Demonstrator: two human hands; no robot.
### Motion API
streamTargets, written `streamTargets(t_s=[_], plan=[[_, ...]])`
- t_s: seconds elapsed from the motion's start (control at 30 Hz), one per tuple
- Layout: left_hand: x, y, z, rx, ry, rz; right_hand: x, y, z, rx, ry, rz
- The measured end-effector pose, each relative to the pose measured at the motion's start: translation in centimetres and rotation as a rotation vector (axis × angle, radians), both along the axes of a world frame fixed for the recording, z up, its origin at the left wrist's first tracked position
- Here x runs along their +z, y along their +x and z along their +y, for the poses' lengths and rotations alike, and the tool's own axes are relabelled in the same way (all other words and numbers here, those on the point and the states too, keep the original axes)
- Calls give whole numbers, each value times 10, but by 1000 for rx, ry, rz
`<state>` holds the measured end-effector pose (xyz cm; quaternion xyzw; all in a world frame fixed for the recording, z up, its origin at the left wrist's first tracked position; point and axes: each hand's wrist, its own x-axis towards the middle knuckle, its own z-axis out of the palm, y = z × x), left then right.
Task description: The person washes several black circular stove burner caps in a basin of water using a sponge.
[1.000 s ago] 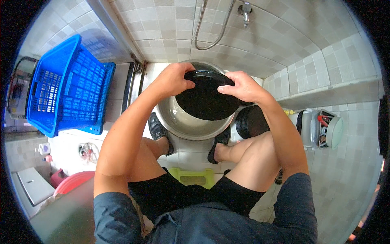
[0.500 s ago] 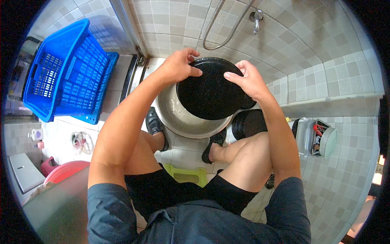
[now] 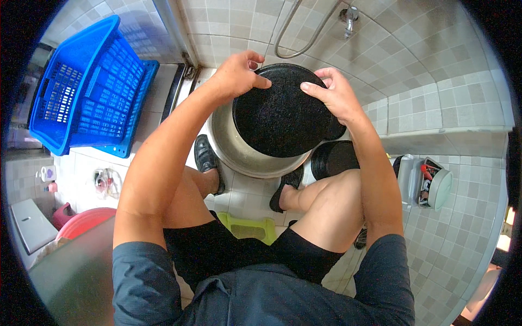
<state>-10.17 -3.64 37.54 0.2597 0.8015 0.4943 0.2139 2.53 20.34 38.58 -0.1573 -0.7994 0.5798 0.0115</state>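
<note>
Above a wide, round metal basin [image 3: 217, 142], a round black plate [image 3: 280, 117] with a rough, dark face is held tilted up. My left hand [image 3: 238, 76] is at its upper left edge, the thumb pressed on the face and some fingers raised past the rim. At the upper right edge my right hand [image 3: 337, 98] grips it, thumb on the face and fingers wrapped behind. A dark rounded part shows by the plate's lower right edge; I cannot tell if it belongs to it. On the floor to the right stands a stack of black plates [image 3: 333, 158], partly hidden by my leg.
A blue plastic basket [image 3: 92, 103] stands at the left. Between my feet and body sits a green stool [image 3: 250, 227]. A shower hose [image 3: 283, 32] and a tap [image 3: 348, 22] are on the tiled wall ahead. A red tub [image 3: 89, 221] lies at lower left, a container [image 3: 435, 185] at right.
The plate and both hands have shifted slightly upward in the picture, and the plate's face is turned a little. The grip looks the same. The whole view has shifted slightly.
</note>
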Motion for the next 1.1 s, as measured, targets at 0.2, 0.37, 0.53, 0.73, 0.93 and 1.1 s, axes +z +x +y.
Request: streamTargets(t_s=[0.2, 0.37, 0.53, 0.73, 0.93, 1.1], plan=[[-1, -1, 0, 15, 8, -50, 3, -2, 1, 8, 56, -64], [-1, -1, 0, 11, 7, -57, 6, 0, -2, 27, 0, -74], [-2, -1, -4, -3, -20, -30, 10, 0, -9, 20, -8, -63], [-4, 0, 1, 5, 5, -24, -2, -1, 8, 19, 68, -83], [-10, -5, 3, -3, 3, -64, -9, 0, 10, 23, 12, -58], [-4, 0, 9, -13, -37, 3, -11, 2, 17, 20, 41, -64]])
